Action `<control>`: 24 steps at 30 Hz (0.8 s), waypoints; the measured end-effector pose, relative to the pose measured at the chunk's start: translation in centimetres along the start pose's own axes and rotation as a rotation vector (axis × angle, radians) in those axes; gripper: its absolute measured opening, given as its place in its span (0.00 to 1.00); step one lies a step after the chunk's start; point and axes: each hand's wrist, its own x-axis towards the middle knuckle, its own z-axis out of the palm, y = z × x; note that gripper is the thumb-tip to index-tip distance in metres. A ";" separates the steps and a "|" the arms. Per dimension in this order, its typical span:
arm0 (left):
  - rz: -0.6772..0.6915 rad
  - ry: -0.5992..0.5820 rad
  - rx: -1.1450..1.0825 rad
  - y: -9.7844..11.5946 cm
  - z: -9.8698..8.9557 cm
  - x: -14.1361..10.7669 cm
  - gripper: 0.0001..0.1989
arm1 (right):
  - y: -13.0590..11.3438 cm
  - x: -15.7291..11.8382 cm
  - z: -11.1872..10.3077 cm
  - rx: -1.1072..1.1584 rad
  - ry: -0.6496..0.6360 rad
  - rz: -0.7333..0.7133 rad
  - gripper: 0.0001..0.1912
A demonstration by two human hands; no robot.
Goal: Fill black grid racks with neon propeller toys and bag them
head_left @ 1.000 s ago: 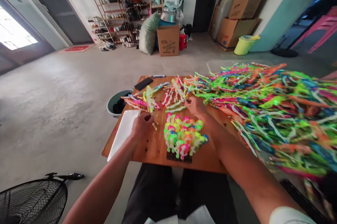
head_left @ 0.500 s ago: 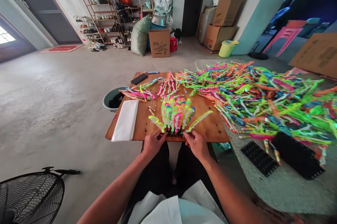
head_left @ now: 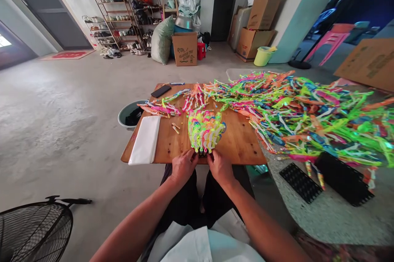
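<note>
A dense cluster of neon plastic sticks (head_left: 205, 128), mostly yellow-green with some pink and orange, stands upright at the table's front edge. Their lower ends sit in a black perforated tray (head_left: 203, 155), mostly hidden by my fingers. At the cluster's left front corner, my left hand (head_left: 184, 167) is closed, its fingertips pinching low on an outer yellow-green stick. My right hand (head_left: 221, 167) pinches likewise at the right front corner. The exact grip of both is partly hidden by the fingers.
A large heap of neon sticks (head_left: 308, 114) covers the right-hand table, with black perforated trays (head_left: 301, 182) in front. On the wooden table (head_left: 243, 143) lie a white folded sheet (head_left: 144, 140), a phone (head_left: 161, 91) and loose sticks. A basin (head_left: 124, 114) stands left; a fan (head_left: 33, 229) is nearer.
The two yellow-green sticks that leaned outward at either side now stand upright against the cluster. Both hands have moved inward, closer together at its base.
</note>
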 end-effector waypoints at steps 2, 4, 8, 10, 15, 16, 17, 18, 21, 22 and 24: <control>-0.048 -0.010 0.034 0.5 0.2 0.0 0.15 | -0.4 0.1 -0.1 -0.033 -0.017 0.014 0.12; -0.076 -0.030 0.061 0.7 0.3 0.0 0.15 | -0.7 0.2 -0.2 -0.058 -0.033 0.022 0.12; -0.055 -0.036 0.076 0.7 0.4 0.1 0.15 | -1.2 0.9 -0.3 -0.087 -0.067 0.052 0.11; -0.059 -0.014 0.083 0.6 0.6 0.2 0.15 | -1.5 1.3 -0.3 -0.088 -0.082 0.064 0.10; -0.061 -0.033 0.076 1.0 0.1 0.0 0.14 | -1.4 1.3 -0.8 0.014 -0.083 0.031 0.11; -0.050 -0.059 0.063 0.9 -0.4 -0.2 0.14 | -1.0 1.0 -1.2 0.050 -0.093 0.007 0.11; -0.029 -0.098 0.039 0.7 -1.2 -0.5 0.14 | -0.5 0.7 -1.8 0.090 -0.121 -0.019 0.12; 0.004 -0.149 0.006 0.2 -2.1 -0.7 0.14 | 0.2 0.6 -2.6 0.134 -0.167 -0.034 0.12; 0.059 -0.238 -0.105 -2.4 -5.4 0.1 0.12 | 3.4 1.7 -6.0 0.299 -0.404 0.034 0.14; 0.031 -0.216 -0.128 -3.5 -6.6 1.1 0.13 | 4.7 2.9 -7.2 0.352 -0.488 0.070 0.14; -0.078 -0.117 -0.143 -5.3 -8.6 4.7 0.15 | 6.8 6.7 -9.0 0.360 -0.518 0.083 0.15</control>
